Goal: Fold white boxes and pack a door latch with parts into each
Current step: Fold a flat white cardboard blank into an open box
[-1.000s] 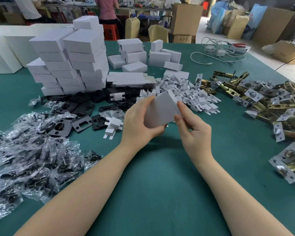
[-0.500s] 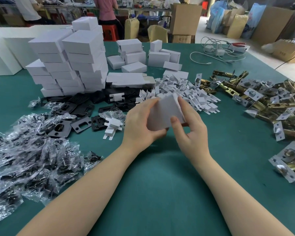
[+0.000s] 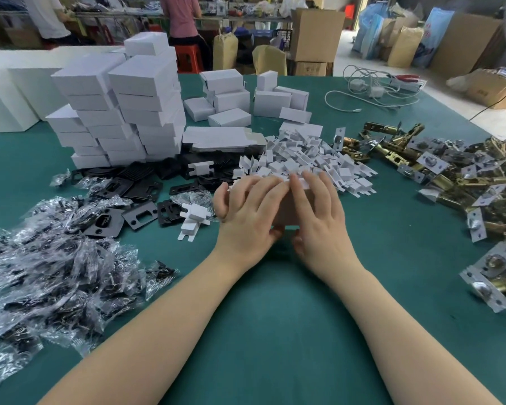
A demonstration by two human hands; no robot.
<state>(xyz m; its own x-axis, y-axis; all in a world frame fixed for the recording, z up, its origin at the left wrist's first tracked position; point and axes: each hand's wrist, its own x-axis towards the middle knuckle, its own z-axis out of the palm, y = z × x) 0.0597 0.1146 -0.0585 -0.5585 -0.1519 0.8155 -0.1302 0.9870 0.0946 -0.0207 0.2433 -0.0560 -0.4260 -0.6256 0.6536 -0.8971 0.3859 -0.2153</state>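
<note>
Pressing a small white cardboard box [image 3: 287, 209] against the green tabletop [image 3: 275, 317] at frame centre, we grip it with left hand [image 3: 247, 220] and right hand [image 3: 319, 220], fingers draped over it, thumbs beneath, probably squaring its folds before packing.

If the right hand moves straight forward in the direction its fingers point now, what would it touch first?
Most likely the pile of small white card inserts, which lies just beyond the right hand and the white box it holds. Depth is hard to judge.
</note>
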